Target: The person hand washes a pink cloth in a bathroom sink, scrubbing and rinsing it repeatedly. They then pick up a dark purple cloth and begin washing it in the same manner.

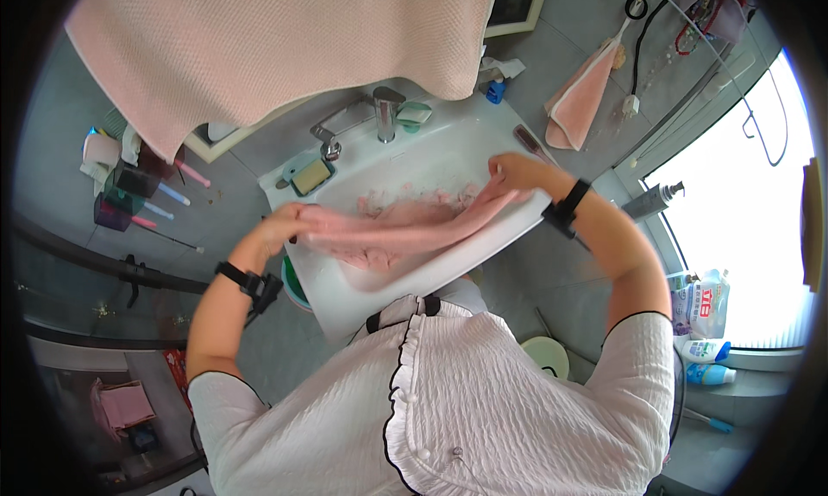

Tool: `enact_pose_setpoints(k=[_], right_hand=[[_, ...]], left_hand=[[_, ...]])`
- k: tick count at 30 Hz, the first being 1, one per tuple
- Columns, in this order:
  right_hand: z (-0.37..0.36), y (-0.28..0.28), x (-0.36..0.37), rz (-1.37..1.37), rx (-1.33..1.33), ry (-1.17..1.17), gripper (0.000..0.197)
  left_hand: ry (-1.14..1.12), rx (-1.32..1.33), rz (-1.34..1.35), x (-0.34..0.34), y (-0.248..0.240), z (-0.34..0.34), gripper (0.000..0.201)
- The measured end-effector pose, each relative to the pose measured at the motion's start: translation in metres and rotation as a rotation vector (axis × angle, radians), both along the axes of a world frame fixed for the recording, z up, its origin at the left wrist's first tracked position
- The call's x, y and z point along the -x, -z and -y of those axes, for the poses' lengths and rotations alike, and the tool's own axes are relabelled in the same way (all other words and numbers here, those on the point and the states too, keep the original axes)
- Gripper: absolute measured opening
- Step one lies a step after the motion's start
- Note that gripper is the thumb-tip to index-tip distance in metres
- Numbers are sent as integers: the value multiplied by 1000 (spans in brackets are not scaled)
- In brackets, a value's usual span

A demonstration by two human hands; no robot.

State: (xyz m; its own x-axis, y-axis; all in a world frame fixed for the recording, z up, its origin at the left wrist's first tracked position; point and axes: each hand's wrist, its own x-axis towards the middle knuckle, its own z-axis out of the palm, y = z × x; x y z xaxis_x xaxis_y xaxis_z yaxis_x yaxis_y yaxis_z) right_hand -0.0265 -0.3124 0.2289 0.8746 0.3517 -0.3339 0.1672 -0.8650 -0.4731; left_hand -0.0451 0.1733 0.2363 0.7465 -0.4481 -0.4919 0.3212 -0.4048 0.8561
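A wet-looking pink cloth [397,239] is stretched between my two hands over the white washbasin [492,248]. My left hand [283,224] grips its left end above the basin's left rim. At the other end, near the right rim, my right hand [515,175] pinches the cloth. Below the stretched part, more pink fabric [414,210] lies crumpled in the basin, and I cannot tell whether it is the same piece. Motion blurs the cloth's middle.
Behind the basin stands a chrome faucet [385,121], with a yellow soap bar [309,178] to its left and a green soap dish [414,115] to its right. A large pink towel [285,47] hangs above. Bottles [705,350] stand by the window at right.
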Motion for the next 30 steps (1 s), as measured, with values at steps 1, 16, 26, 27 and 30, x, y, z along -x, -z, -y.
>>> enact_pose_setpoints(k=[1, 16, 26, 27, 30], right_hand=[[7, -21, -6, 21, 0, -83, 44], [16, -354, -28, 832, -39, -85, 16], [48, -397, -49, 848, -116, -128, 15], [53, -394, -47, 821, -102, -91, 16], [52, -354, -62, 714, -93, -87, 19]], left_hand=[[-29, -88, -55, -2, -29, 7, 27], [-215, 233, 757, -23, -319, 30, 26], [-306, 94, 800, -31, -364, 26, 29], [-287, 58, 782, -32, -361, 32, 30], [-295, -58, 693, -22, -336, 54, 33]])
